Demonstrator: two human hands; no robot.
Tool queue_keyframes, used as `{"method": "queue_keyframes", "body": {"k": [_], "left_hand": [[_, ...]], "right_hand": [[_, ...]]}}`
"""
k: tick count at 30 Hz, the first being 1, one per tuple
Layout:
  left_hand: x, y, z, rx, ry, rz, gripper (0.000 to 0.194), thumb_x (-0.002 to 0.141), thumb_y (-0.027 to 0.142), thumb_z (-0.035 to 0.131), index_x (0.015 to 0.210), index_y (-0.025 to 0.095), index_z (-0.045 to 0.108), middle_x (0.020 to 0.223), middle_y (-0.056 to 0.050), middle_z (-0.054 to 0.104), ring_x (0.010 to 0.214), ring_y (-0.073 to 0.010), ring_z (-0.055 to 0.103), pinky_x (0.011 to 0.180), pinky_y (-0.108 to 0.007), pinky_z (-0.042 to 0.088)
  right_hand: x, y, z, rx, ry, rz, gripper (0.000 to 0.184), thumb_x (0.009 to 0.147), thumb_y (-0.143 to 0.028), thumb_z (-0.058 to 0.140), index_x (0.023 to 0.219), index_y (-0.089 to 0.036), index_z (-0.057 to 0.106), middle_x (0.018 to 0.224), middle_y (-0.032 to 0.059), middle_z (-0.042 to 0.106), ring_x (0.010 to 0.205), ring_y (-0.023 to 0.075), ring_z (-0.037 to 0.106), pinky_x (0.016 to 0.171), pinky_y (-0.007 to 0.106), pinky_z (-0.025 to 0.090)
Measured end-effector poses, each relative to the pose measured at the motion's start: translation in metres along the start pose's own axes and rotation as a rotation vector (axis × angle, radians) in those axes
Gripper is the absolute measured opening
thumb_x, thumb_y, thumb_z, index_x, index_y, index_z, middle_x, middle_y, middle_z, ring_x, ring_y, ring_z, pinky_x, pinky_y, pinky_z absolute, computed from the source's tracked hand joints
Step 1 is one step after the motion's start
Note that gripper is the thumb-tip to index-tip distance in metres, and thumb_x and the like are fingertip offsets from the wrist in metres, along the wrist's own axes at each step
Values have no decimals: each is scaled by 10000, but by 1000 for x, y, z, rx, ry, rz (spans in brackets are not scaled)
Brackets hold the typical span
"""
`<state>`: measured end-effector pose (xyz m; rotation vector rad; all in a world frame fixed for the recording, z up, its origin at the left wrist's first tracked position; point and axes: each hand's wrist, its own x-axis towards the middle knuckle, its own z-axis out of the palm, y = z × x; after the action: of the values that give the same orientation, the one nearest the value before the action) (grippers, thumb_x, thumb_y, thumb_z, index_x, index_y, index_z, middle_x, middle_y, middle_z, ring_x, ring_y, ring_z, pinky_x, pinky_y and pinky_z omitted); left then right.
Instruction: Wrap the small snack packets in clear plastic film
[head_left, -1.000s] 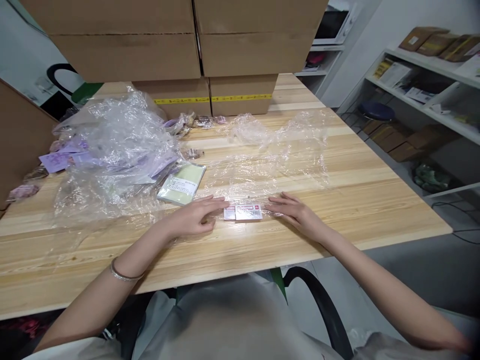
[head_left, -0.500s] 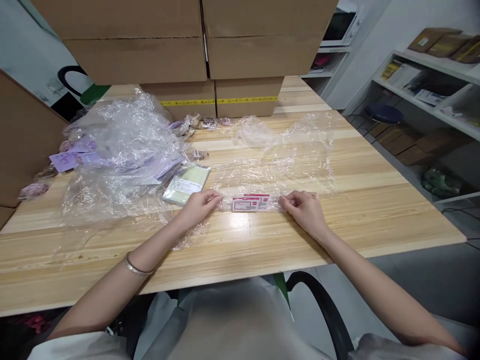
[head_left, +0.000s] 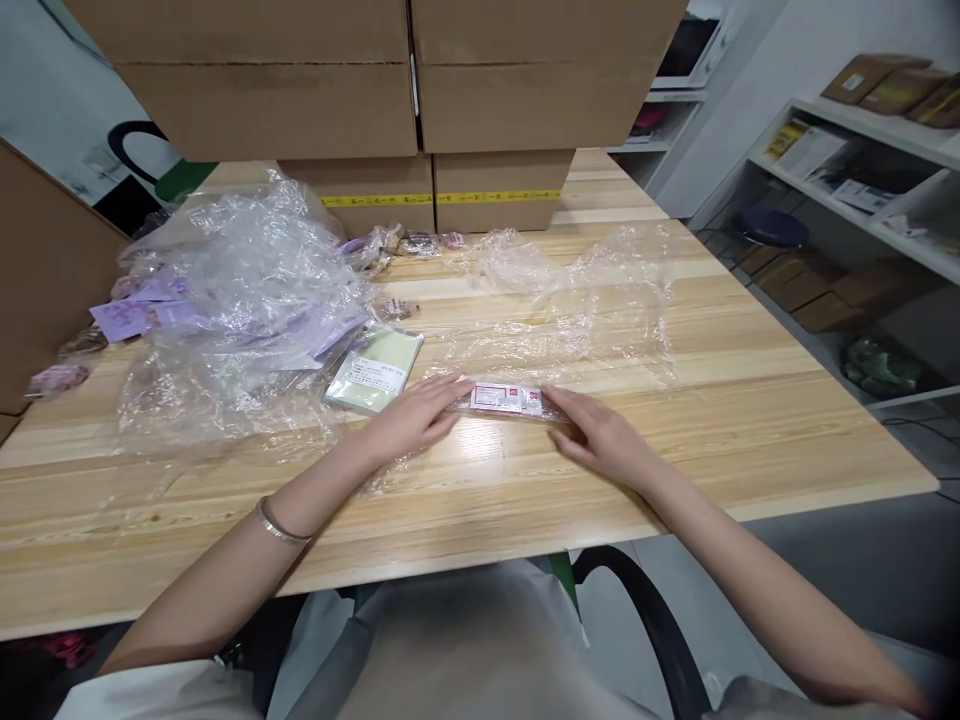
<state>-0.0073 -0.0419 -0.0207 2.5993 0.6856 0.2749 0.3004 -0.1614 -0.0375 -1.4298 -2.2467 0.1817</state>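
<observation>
A small white and red labelled packet [head_left: 505,399] lies on the wooden table [head_left: 525,480], partly wrapped in the near edge of a clear plastic film sheet [head_left: 570,310]. My left hand [head_left: 415,414] lies flat with its fingers stretched out, the fingertips touching the packet's left end. My right hand [head_left: 600,436] rests flat on the film at the packet's right end, fingers extended. Neither hand grips anything. A silver bangle [head_left: 277,522] is on my left wrist.
A pale green packet [head_left: 375,369] lies just left of my left hand. A heap of crumpled clear plastic [head_left: 240,290] with purple cards [head_left: 127,312] fills the left. Stacked cardboard boxes [head_left: 405,100] stand at the back. Shelving [head_left: 862,170] is on the right.
Both hands pinched the film at the packet's ends half a second ago and now lie flat again. The packet has rolled away from me into the film.
</observation>
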Motion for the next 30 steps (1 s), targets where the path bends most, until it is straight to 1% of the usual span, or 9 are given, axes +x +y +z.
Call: {"method": "queue_keyframes", "body": {"k": [3, 7, 11, 15, 20, 23, 25, 28, 30], "left_hand": [[5, -7, -4, -108, 11, -24, 401, 1023, 331, 401, 1385, 257, 555, 1430, -57, 581, 1394, -233, 462, 1138, -475, 396], [4, -6, -16, -349, -5, -136, 342, 993, 414, 472, 1194, 256, 699, 1280, -59, 692, 1212, -232, 629, 1018, -409, 498], [4, 6, -23, -418, -13, -243, 368, 983, 456, 465, 956, 203, 730, 965, -50, 766, 877, -214, 712, 788, -327, 537], [11, 17, -19, -129, 69, -329, 381, 1016, 413, 378, 950, 203, 689, 867, -59, 744, 790, -232, 694, 726, -329, 500], [15, 20, -6, 255, -9, -420, 318, 1024, 420, 379, 1057, 217, 621, 765, -55, 709, 696, -239, 678, 670, -320, 484], [11, 15, -2, 336, 146, -377, 316, 1013, 423, 419, 1120, 181, 592, 968, -122, 703, 845, -264, 681, 720, -354, 515], [8, 10, -2, 311, 255, -192, 364, 991, 441, 473, 1200, 161, 574, 1166, -175, 649, 1053, -294, 642, 854, -409, 520], [6, 4, -4, 141, 162, 131, 528, 930, 521, 574, 1340, 193, 510, 1363, -158, 574, 1259, -297, 546, 1029, -449, 461], [6, 2, -4, 46, 77, 156, 450, 966, 482, 531, 1328, 215, 535, 1352, -121, 609, 1240, -273, 573, 1033, -439, 464]], "right_hand": [[4, 8, 1, 39, 9, 47, 414, 988, -279, 447, 1386, -234, 552, 1332, 104, 645, 1216, 271, 623, 1023, 487, 519], [10, 19, -1, 208, 24, 172, 330, 994, -379, 437, 1108, -265, 725, 1149, 52, 741, 1087, 257, 690, 934, 438, 562], [20, 19, -2, 268, 87, 344, 397, 963, -487, 461, 788, -231, 709, 822, 51, 745, 797, 240, 688, 784, 395, 533], [27, 20, -1, 183, 53, 492, 453, 936, -547, 471, 636, -227, 587, 574, 8, 607, 569, 188, 566, 622, 330, 438], [24, 28, 3, -55, 55, 638, 342, 858, -575, 572, 769, -246, 599, 673, 29, 678, 638, 242, 620, 582, 326, 406], [17, 28, 2, -212, 217, 509, 331, 860, -541, 595, 928, -219, 626, 770, 72, 696, 754, 280, 652, 741, 420, 466], [12, 26, -1, -188, 248, 274, 378, 867, -486, 616, 1106, -193, 623, 999, 127, 714, 967, 312, 660, 891, 490, 460], [7, 23, -6, 4, 71, 0, 505, 897, -401, 610, 1362, -221, 527, 1312, 118, 640, 1264, 300, 557, 1016, 485, 452], [7, 22, -8, 96, -8, -19, 450, 954, -345, 538, 1394, -253, 520, 1325, 78, 648, 1299, 262, 544, 1034, 456, 464]]}}
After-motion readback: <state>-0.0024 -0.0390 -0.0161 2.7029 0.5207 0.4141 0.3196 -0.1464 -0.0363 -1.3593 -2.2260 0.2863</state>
